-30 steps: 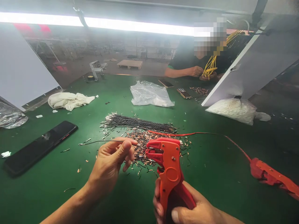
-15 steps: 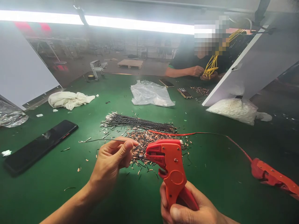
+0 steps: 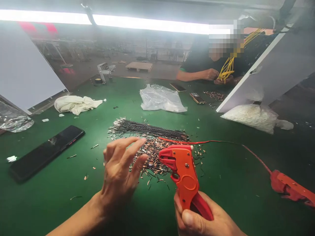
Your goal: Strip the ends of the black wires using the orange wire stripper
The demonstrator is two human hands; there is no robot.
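Note:
My right hand (image 3: 200, 218) is wrapped round the handles of a red and orange wire stripper (image 3: 188, 180), whose jaws point left. To the left of those jaws, my left hand (image 3: 123, 164) hovers with its fingers apart and nothing visible between them. Behind it lies a heap of short black and copper wire scraps (image 3: 157, 150), partly covered by the hand and the tool. Just beyond the heap is a bundle of black wires (image 3: 152, 129), with metal terminals gathered at its left end.
A black phone (image 3: 46, 154) lies at left, near a white cloth (image 3: 76, 104). A plastic bag (image 3: 161, 98) sits farther back. At right are a second red stripper (image 3: 290, 186) and a filled bag (image 3: 251, 118). Across the green table (image 3: 233, 213), a co-worker's hands (image 3: 225, 78) hold yellow wires.
My left hand has let go of the thin black wire with a metal terminal; its fingers have spread from a pinch. The wire stripper stays in my right hand. The view has shifted slightly.

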